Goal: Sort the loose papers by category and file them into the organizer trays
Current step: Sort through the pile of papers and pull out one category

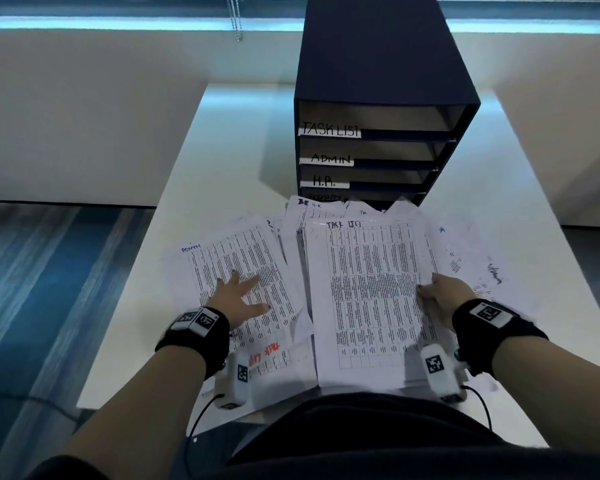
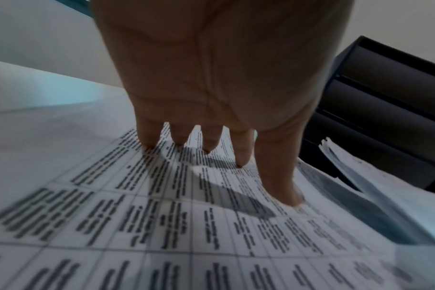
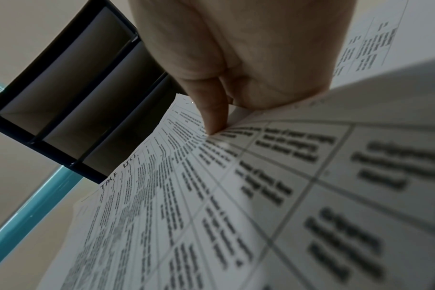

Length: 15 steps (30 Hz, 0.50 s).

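Loose printed sheets lie spread over the white table (image 1: 229, 133) in front of a dark blue organizer (image 1: 378, 98) with trays labelled TASK LIST, ADMIN and H.R. My left hand (image 1: 238, 296) lies flat with spread fingers (image 2: 243, 153) on a sheet marked ADMIN (image 1: 236, 278). My right hand (image 1: 440, 292) pinches the right edge of a sheet headed TASK LIST (image 1: 371, 299), thumb (image 3: 214, 109) on top, and lifts that sheet (image 3: 211, 196) off the pile. The organizer's trays (image 3: 70, 94) look empty.
More sheets fan out to the right (image 1: 471, 258) and behind the two top ones, up against the organizer's lowest tray (image 1: 326, 197). A sheet with red writing (image 1: 274, 358) lies near my body. Beige wall panels stand to either side, and blue carpet (image 1: 32, 289) lies left of the table.
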Each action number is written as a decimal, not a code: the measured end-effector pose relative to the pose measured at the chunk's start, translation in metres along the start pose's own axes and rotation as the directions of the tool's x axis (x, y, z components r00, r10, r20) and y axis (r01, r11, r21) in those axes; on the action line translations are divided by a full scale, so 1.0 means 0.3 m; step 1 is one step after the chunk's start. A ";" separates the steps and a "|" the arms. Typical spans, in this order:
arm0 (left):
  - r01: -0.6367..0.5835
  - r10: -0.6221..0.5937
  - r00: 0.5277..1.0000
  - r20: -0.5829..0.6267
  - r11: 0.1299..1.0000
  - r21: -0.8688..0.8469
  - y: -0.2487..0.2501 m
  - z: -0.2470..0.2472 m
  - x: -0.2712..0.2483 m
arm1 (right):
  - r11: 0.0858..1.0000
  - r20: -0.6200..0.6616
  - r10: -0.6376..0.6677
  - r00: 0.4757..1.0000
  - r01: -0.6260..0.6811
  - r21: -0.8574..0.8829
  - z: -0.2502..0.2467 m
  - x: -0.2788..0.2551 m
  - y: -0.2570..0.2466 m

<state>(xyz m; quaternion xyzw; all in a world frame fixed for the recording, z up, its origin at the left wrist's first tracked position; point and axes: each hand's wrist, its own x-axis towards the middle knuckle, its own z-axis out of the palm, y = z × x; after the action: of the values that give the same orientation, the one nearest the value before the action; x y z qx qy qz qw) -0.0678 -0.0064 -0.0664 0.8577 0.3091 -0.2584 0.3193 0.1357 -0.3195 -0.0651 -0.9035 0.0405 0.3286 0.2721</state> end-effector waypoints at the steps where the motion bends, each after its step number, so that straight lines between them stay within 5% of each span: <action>1: -0.007 0.007 1.000 0.016 1.000 0.030 -0.006 0.001 0.002 | 0.999 0.006 -0.002 1.000 0.001 0.048 -0.002 -0.005 -0.001; 11: -0.052 0.053 0.998 -0.023 0.997 0.050 -0.011 -0.097 0.019 | 0.965 0.069 -0.032 0.997 0.013 0.262 0.030 -0.068 -0.046; 15: -0.084 0.012 0.979 -0.204 0.934 -0.347 0.111 -0.126 -0.017 | 0.935 0.069 -0.054 0.996 0.027 0.354 0.056 -0.089 -0.074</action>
<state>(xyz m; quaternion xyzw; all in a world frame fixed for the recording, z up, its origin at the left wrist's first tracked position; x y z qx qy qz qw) -0.0387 -0.0018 -0.0252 0.8152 0.3596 -0.1038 0.4420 0.1110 -0.2947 -0.0491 -0.8273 0.0695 0.3452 0.4378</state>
